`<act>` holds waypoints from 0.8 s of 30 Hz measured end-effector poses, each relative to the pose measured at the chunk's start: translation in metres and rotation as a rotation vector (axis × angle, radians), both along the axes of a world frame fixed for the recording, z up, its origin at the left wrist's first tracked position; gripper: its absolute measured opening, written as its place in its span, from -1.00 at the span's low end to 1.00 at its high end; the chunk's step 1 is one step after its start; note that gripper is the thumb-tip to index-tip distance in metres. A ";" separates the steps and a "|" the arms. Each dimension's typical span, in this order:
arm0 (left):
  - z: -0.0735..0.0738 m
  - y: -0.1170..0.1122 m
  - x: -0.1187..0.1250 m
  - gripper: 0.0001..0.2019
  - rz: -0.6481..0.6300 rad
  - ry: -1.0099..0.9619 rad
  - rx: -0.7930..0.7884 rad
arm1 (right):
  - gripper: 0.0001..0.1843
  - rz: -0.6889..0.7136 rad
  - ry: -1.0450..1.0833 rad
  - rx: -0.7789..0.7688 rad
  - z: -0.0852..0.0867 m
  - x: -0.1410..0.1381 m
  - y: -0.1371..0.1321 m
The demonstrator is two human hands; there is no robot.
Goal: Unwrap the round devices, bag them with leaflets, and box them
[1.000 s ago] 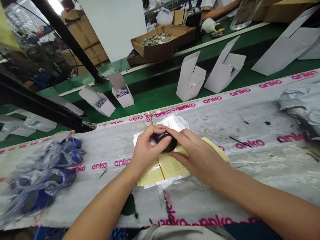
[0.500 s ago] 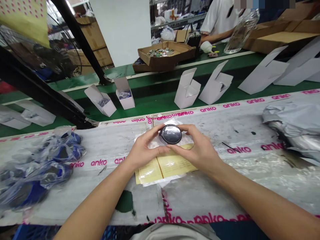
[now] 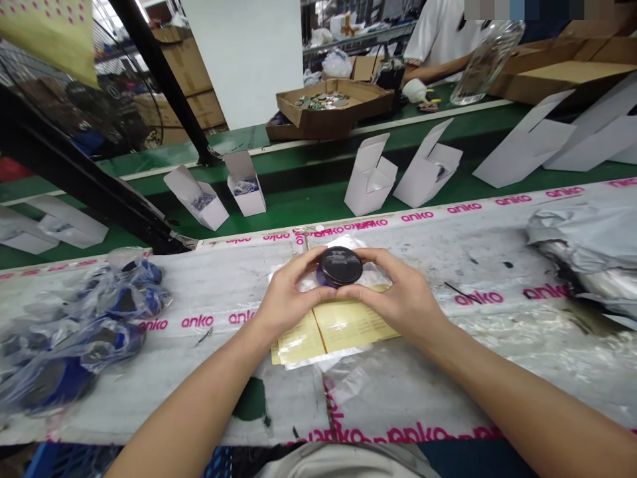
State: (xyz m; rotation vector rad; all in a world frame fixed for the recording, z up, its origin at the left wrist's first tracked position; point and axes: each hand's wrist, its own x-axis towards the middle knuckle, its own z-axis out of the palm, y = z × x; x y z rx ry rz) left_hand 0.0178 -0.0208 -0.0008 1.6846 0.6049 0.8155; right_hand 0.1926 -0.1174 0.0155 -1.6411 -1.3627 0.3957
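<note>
Head view: a person holds a dark round object [image 3: 341, 265] at the middle of a workbench [image 3: 199, 378], its flat black face tipped up and toward the wearer, a pose that seems to suit a close look. It sits above the far part of yellow printed sheets [image 3: 348, 328], probably set there to be within easy reach; whether it rests on anything is unclear. Blue items in clear wrap [image 3: 119, 302] are grouped at the left, apparently kept together and out of the way. Open white boxes [image 3: 371, 179] stand along the green strip beyond, flaps raised, perhaps for access. The left hand [image 3: 283, 299] curves in a C, thumb and fingers closed on the object's left side; the right hand [image 3: 405, 295] mirrors it, gripping the right, thumbs nearly meeting at the near edge.
</note>
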 end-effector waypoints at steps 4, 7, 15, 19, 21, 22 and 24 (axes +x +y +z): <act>0.000 0.000 0.000 -0.35 0.010 -0.006 0.014 | -0.49 0.005 -0.016 0.016 0.000 0.000 -0.001; -0.001 0.000 -0.001 -0.35 0.004 0.009 0.071 | -0.52 0.033 -0.062 0.035 0.000 0.001 -0.002; 0.005 -0.001 -0.005 -0.43 0.058 0.033 0.591 | -0.60 0.208 -0.291 0.336 -0.007 -0.004 -0.002; 0.008 -0.004 -0.005 -0.45 0.068 0.018 0.705 | -0.52 0.198 -0.360 0.461 -0.010 -0.007 -0.002; 0.008 -0.004 -0.005 -0.43 0.055 0.021 0.706 | -0.50 0.202 -0.360 0.465 -0.011 -0.007 -0.002; 0.008 -0.003 -0.005 -0.43 0.048 0.021 0.705 | -0.50 0.204 -0.354 0.460 -0.012 -0.007 -0.002; 0.008 -0.003 -0.006 -0.42 0.040 0.020 0.699 | -0.52 0.207 -0.342 0.448 -0.012 -0.007 -0.003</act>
